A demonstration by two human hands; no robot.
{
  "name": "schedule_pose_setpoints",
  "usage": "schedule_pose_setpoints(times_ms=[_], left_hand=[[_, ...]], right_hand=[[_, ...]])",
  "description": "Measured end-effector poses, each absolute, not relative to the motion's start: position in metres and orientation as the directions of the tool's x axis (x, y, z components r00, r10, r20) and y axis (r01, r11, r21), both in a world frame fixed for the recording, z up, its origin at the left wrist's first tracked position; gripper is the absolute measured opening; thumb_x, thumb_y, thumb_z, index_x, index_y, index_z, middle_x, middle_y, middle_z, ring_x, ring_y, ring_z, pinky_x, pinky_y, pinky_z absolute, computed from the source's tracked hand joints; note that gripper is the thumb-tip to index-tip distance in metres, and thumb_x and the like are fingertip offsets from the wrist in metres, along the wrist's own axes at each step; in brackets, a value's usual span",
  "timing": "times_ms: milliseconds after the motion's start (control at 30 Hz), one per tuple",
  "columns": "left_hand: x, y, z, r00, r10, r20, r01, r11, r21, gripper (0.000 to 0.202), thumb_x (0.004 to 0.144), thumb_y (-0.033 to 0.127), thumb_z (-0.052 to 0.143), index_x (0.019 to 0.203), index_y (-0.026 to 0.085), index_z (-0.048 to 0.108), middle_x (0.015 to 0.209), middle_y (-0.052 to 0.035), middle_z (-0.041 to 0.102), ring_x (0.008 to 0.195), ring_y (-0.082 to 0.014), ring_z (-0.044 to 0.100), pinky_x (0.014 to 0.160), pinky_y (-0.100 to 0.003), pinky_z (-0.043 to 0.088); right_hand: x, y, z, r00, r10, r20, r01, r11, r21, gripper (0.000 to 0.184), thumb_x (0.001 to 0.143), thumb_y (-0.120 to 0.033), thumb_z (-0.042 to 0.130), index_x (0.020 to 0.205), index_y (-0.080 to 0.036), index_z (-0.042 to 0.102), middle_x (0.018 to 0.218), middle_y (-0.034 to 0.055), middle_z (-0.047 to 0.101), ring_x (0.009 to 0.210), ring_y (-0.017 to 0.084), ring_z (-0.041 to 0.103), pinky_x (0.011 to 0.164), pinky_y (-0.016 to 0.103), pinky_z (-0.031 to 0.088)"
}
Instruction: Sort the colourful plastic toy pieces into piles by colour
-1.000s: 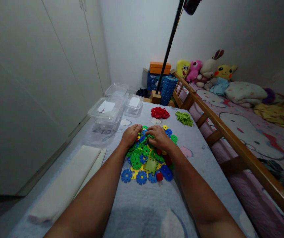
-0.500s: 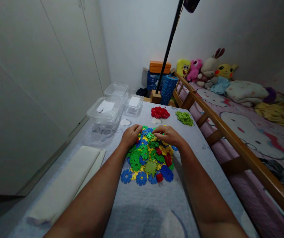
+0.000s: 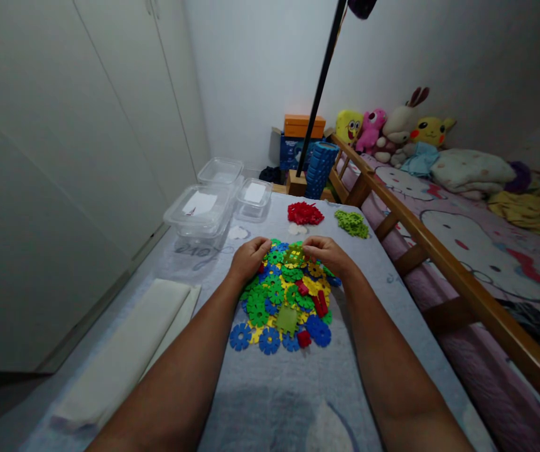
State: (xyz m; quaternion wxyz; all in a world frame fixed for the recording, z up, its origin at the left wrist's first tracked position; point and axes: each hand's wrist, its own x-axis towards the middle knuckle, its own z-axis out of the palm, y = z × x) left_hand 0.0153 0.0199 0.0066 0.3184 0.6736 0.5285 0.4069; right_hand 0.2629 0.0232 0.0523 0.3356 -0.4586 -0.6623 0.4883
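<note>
A mixed pile of plastic building pieces (image 3: pixel 274 292) lies on the cloth-covered surface, with blue, green and yellow notched discs and a few red pieces. At its far right side, my right hand (image 3: pixel 329 254) pinches a yellow-green square piece (image 3: pixel 293 254) held tilted over the pile. My left hand (image 3: pixel 250 258) is at the far left edge of the pile, fingers curled together; what they hold, if anything, is hidden. A similar yellow-green square (image 3: pixel 287 319) rests on the near part, beside a small red piece (image 3: pixel 304 339).
Beyond the pile are a heap of red pieces (image 3: pixel 305 213) and a heap of light green pieces (image 3: pixel 352 223). Clear plastic boxes (image 3: pixel 199 216) stand at the back left. Folded white cloth (image 3: pixel 129 351) lies left of my arm. A wooden bed rail (image 3: pixel 421 232) borders the right.
My right hand has shifted slightly right, and a yellow-green square piece now shows at its fingertips. The left hand has stayed almost in place.
</note>
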Motion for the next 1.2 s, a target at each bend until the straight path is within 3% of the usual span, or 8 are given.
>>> schedule_pose_setpoints(times_ms=[133,300,533,767,967,1200], left_hand=[[0.016,0.021,0.006,0.114,0.970,0.216,0.432,-0.244,0.868,0.043,0.090,0.055,0.049,0.097,0.021,0.073,0.098,-0.0046,0.077,0.093,-0.0234,0.070,0.087,-0.034,0.051],[0.017,0.022,0.002,0.108,0.974,0.200,0.427,-0.227,0.875,0.041,0.085,0.054,0.055,0.098,0.020,0.073,0.097,-0.0069,0.077,0.091,-0.0249,0.071,0.086,-0.037,0.054],[0.018,0.024,-0.003,0.098,0.981,0.168,0.397,-0.194,0.897,0.038,0.082,0.052,0.059,0.100,0.020,0.071,0.098,-0.0076,0.078,0.093,-0.0251,0.073,0.086,-0.038,0.056],[0.018,0.023,-0.001,0.084,0.984,0.160,0.398,-0.180,0.900,0.034,0.081,0.048,0.061,0.099,0.021,0.070,0.097,-0.0070,0.078,0.093,-0.0249,0.073,0.089,-0.038,0.057],[0.018,0.023,0.000,0.078,0.983,0.164,0.418,-0.181,0.890,0.033,0.081,0.046,0.061,0.099,0.021,0.071,0.095,-0.0053,0.078,0.091,-0.0241,0.073,0.087,-0.038,0.056],[0.019,0.024,-0.002,0.082,0.985,0.155,0.390,-0.174,0.904,0.031,0.081,0.046,0.062,0.098,0.021,0.070,0.096,-0.0062,0.078,0.091,-0.0239,0.073,0.088,-0.037,0.056]], right_hand=[[0.269,0.027,0.047,-0.240,0.971,-0.017,0.187,0.029,-0.982,0.038,0.070,-0.054,0.076,0.079,-0.019,0.064,0.066,-0.0024,0.062,0.058,0.011,0.053,0.054,0.022,0.038],[0.294,0.038,0.041,0.068,0.998,-0.001,0.125,-0.009,-0.992,0.044,0.060,-0.054,0.079,0.080,-0.020,0.060,0.071,-0.0017,0.063,0.062,0.013,0.059,0.051,0.021,0.041],[0.339,0.070,0.025,0.506,0.862,0.036,0.189,-0.070,-0.979,0.031,0.060,-0.042,0.074,0.076,-0.019,0.062,0.069,-0.0025,0.060,0.056,0.010,0.054,0.044,0.019,0.036],[0.372,0.108,0.019,0.608,0.782,0.136,0.334,-0.096,-0.938,0.015,0.066,-0.030,0.070,0.070,-0.019,0.060,0.056,-0.0050,0.053,0.051,0.009,0.047,0.042,0.017,0.032],[0.395,0.129,0.015,0.629,0.764,0.142,0.446,-0.205,-0.871,0.011,0.068,-0.023,0.068,0.064,-0.019,0.060,0.049,-0.0048,0.051,0.047,0.010,0.046,0.045,0.019,0.036],[0.391,0.124,0.010,0.699,0.703,0.135,0.371,-0.195,-0.908,0.005,0.065,-0.018,0.063,0.070,-0.018,0.061,0.052,-0.0044,0.053,0.046,0.011,0.049,0.042,0.020,0.035]])
